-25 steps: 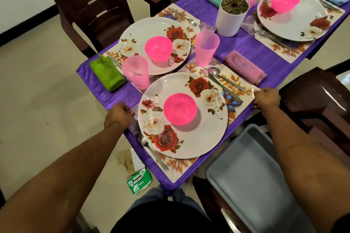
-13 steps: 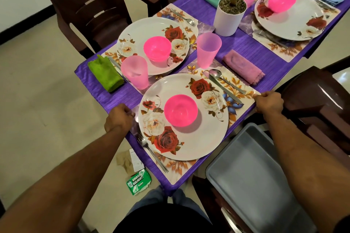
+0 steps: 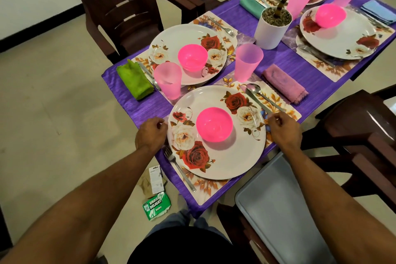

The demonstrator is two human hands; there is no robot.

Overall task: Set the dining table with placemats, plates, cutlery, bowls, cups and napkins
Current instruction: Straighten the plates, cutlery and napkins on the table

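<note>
Both hands, left and right, fingers curled, grip opposite rims of the round white rose-patterned plate holding a pink plastic bowl.

My head camera, the only view, looking steeply down and forward from close above the near plate, my forearms entering from 6 o'clock, purple table running away toward 1 o'clock, floor at 9 o'clock.
</note>
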